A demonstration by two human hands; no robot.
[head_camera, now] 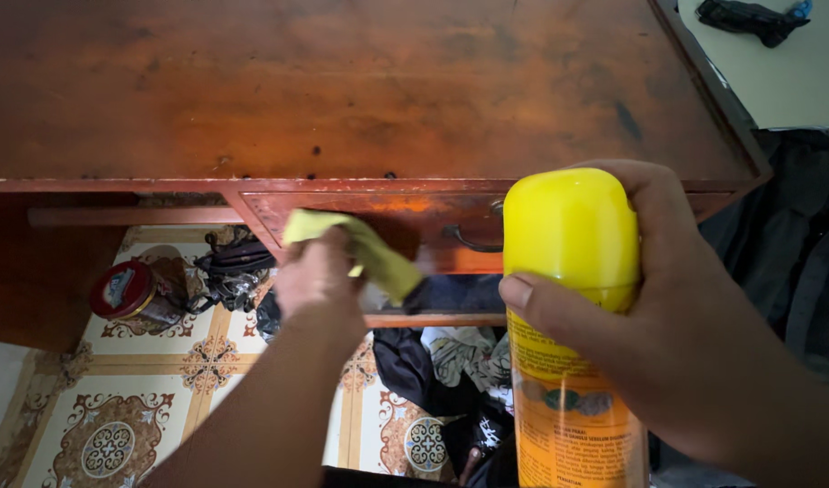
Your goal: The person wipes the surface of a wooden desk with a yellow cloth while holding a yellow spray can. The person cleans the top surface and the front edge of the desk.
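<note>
**Cloth on the drawer front, spray can held upright beside it**

The left hand is clenched around a yellow cloth and presses it against the front of the wooden drawer, just under the edge of the bench. The cloth trails to the right of the hand, toward the dark metal drawer handle, which lies just beside the cloth's free end.

The right hand grasps a spray can with a yellow cap, fingers wrapped behind it and thumb across the front. The can stands upright, its long axis vertical, right of the drawer handle and closer to the camera than the drawer. The left hand is the nearer one to the drawer front; the right hand and the can are held apart from it.

Below, on the patterned tile floor, sit a round red tin and a heap of dark clothes.
</note>
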